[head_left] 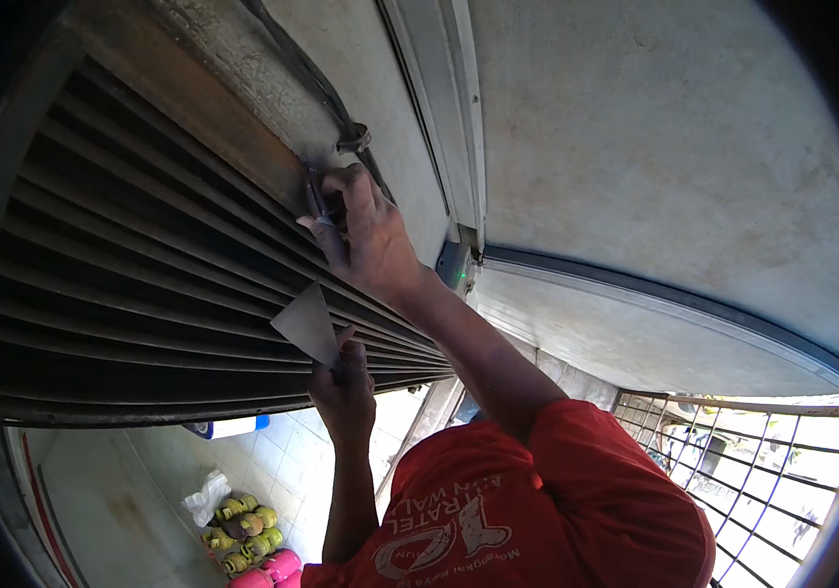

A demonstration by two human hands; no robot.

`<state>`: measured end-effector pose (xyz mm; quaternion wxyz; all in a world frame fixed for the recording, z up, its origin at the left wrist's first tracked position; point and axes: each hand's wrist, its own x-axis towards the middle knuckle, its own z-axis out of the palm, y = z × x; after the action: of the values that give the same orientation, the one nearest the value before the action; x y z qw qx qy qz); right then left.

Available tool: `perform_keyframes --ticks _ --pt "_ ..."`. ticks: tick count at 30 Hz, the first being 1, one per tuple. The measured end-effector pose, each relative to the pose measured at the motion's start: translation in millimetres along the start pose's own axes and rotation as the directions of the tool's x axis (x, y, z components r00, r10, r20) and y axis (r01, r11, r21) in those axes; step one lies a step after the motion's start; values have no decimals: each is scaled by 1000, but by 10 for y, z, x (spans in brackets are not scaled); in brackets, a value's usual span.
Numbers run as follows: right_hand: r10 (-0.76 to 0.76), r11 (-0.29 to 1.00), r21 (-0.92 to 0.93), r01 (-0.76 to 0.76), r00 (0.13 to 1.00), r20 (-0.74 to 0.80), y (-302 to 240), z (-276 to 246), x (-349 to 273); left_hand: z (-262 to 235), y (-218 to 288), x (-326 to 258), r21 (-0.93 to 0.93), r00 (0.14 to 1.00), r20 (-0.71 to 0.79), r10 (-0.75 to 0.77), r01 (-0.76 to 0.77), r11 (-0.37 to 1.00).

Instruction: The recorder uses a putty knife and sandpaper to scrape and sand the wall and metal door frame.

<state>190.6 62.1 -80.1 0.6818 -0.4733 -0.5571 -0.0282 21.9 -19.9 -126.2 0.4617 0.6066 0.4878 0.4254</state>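
My left hand [343,397] is closed around the handle of a scraper [308,326]. Its flat, flared metal blade points up and left, in front of the dark slats [165,265]. Higher up, my right hand [365,230] has its fingers bent and drawn together against the end of a rusty brown beam [209,93]. A thin dark piece [315,193] shows at those fingertips; what it is cannot be made out. Just above that hand, a dark cable [307,73] runs through a metal clamp [353,139] on the wall.
A small grey box [454,267] with a green light sits beyond my right wrist. Pale panels [654,127] with a metal rail rise at right, above a window grille [743,470]. Far below are green gas cylinders [253,546], pink cylinders [277,568] and a white bag [207,497].
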Motion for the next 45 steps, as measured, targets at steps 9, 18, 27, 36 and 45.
perform_keyframes --ticks 9,18,27,36,45 --pt "-129 973 -185 135 991 44 45 -17 -5 -153 -7 65 -4 999 -3 -49 49 999" --pt "242 924 -308 -226 970 14 808 135 -1444 -51 4 111 5 997 68 -35 35 999" --pt "62 946 -323 -36 996 68 731 88 -1117 8 53 169 19 998 58 -10 9 1000" --pt "-122 970 -216 110 992 -42 623 124 -864 -55 237 190 24 998 18 57 -57 998" --pt "-132 968 -223 112 988 -78 392 182 -544 -49 348 160 -34 997 71 14 -12 999"
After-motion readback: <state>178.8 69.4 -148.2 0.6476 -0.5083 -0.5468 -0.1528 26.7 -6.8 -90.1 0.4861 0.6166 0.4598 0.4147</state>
